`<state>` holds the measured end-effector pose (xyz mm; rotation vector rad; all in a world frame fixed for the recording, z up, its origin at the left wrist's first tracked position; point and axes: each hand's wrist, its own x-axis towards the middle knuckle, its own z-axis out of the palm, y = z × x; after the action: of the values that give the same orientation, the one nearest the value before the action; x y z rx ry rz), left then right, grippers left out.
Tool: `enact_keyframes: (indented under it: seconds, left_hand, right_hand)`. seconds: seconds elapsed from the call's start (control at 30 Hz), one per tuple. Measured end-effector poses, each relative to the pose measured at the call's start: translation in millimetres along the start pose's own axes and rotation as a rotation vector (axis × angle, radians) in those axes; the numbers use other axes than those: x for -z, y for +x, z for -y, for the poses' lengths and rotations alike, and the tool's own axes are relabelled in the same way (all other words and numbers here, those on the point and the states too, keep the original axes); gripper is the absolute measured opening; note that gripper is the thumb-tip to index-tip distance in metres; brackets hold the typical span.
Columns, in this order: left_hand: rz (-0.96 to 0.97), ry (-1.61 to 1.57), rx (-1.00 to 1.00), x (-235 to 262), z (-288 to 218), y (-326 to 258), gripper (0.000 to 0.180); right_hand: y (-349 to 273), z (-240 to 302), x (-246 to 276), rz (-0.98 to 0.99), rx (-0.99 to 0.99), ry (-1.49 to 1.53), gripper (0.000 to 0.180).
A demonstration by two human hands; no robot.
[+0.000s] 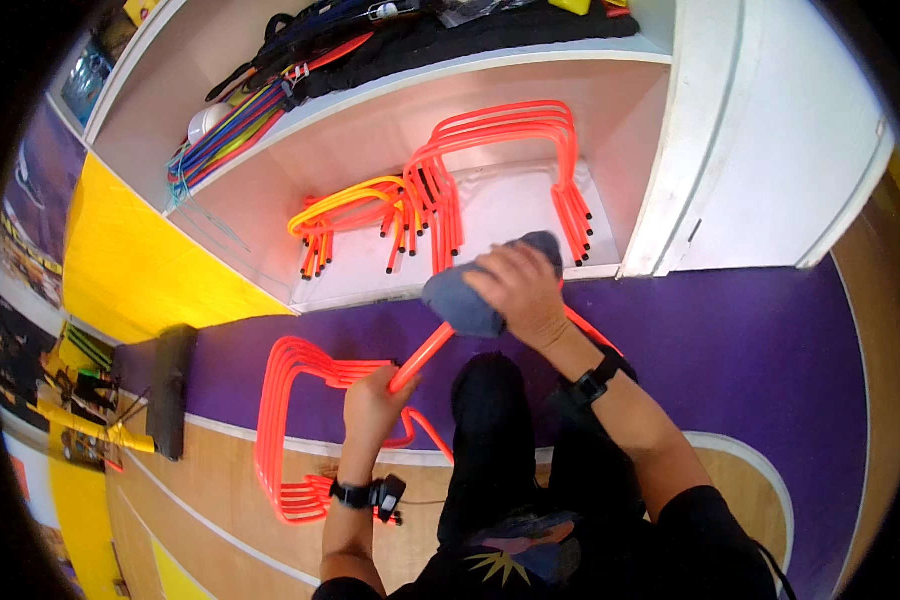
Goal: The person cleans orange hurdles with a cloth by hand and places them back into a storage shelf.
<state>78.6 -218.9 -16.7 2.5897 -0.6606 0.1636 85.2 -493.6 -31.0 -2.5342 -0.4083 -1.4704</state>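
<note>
My left hand is closed around the bar of a red-orange training hurdle, held in front of my legs. Further along the same bar, a grey-blue cloth is wrapped over it, gripped by my right hand. The cloth hides that stretch of the hurdle; a piece of red tube shows again beyond my right wrist. Just left of my left hand, a stack of nested red hurdles lies on its side on the floor.
Several red hurdles and orange-yellow hurdles stand on the lower shelf ahead. Black bags and coloured sticks fill the shelf above. A white door is at right; a dark rolled mat lies left.
</note>
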Motion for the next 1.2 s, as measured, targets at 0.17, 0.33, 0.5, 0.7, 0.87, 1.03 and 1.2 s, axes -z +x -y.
enact_keyframes:
  seconds: [0.17, 0.33, 0.5, 0.7, 0.87, 1.03, 1.2]
  left_hand:
    - [0.028, -0.218, 0.093, 36.0, 4.0, -49.7, 0.024]
    - [0.088, -0.229, 0.110, 44.5, 5.5, -74.7, 0.027]
    - [0.033, -0.325, 0.056, 48.1, 33.6, -103.5, 0.030]
    - [0.065, -0.365, 0.263, 51.2, 52.4, -111.5, 0.026]
    - [-0.035, -0.622, 0.216, 39.1, 8.8, -120.8, 0.024]
    - [0.126, -0.749, 0.216, 40.8, 15.2, -134.9, 0.023]
    - [0.191, -0.860, 0.184, 71.9, 8.8, -140.1, 0.024]
  right_hand:
    - [-1.5, -14.3, 31.1, -0.214, -0.393, 0.307, 0.045]
    - [-18.8, 1.5, 19.8, -0.424, -0.543, 0.301, 0.056]
    - [-59.2, -7.0, 14.1, -0.309, -0.716, 0.376, 0.055]
    - [-45.1, 31.7, 36.6, 0.055, -0.467, 0.356, 0.039]
    - [-31.3, 70.9, 32.2, -0.066, -0.230, 0.413, 0.036]
    - [-39.6, 61.4, 20.7, -0.101, -0.267, 0.454, 0.041]
    - [-46.7, 49.8, 5.7, -0.165, -0.385, 0.407, 0.052]
